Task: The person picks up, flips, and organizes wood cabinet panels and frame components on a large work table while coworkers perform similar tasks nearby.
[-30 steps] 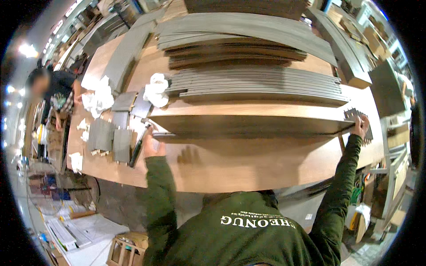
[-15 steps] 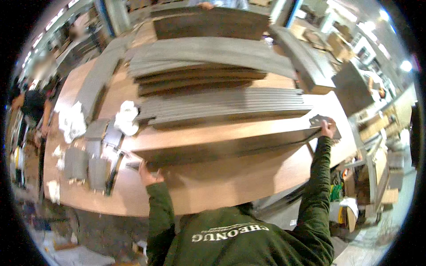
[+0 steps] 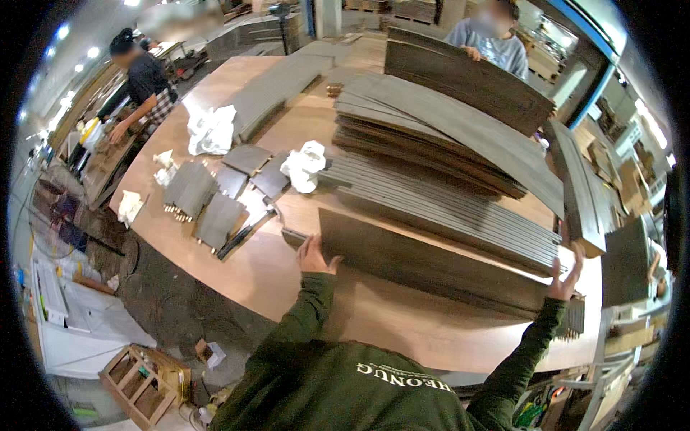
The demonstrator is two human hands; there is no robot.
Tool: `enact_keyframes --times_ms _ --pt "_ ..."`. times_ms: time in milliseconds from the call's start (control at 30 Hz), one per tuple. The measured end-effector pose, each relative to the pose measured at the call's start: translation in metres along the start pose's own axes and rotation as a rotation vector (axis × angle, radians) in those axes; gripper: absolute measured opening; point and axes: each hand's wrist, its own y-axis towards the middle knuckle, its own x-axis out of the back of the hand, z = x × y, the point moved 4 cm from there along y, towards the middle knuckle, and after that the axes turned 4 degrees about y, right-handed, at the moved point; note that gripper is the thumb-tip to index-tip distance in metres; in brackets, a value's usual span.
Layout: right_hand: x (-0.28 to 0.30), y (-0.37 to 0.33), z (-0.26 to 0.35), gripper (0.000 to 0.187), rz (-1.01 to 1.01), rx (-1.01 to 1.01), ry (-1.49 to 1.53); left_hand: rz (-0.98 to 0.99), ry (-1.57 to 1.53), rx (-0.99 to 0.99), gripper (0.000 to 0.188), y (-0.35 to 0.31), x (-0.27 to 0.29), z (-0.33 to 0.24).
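Head view: white lettering on dark-green sweatshirt. Long dark-brown flat board on edge, pale wooden surface, between left hand and right hand; fingers spread at both ends, contact unclear.

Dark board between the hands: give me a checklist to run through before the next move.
1. Dark board standing on its long edge: ok.
2. Left hand at the board's left end: ok; firmness of hold: cannot tell.
3. Right hand closed on the board: not ok; it is at the right end, fingers spread.
4. Board clear of the grey stack behind: ok along the middle; cannot tell at the right end.
5. Co-worker's hand away from this board: ok; it is at another panel across the table.
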Motion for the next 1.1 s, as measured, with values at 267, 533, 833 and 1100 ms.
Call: enact_keyframes --times_ms 267,533,833,1100 --pt "-0.132 -0.029 0.199 0.068 1.308 0.175 -0.002 0.061 -0.076 -0.016 0.072 -0.01 -0.008 0.04" --pt "-0.124 -0.027 0.213 0.051 1.095 0.258 0.149 -0.02 0.663 0.317 0.089 0.11 0.124 0.198" --pt "-0.123 -0.024 0.208 0.045 1.053 0.239 0.16 0.267 0.651 0.521 0.115 0.152 0.147 0.198" --pt "-0.124 -0.02 0.217 0.043 1.013 0.236 0.139 -0.165 -0.887 -0.372 0.089 0.144 0.18 0.209"
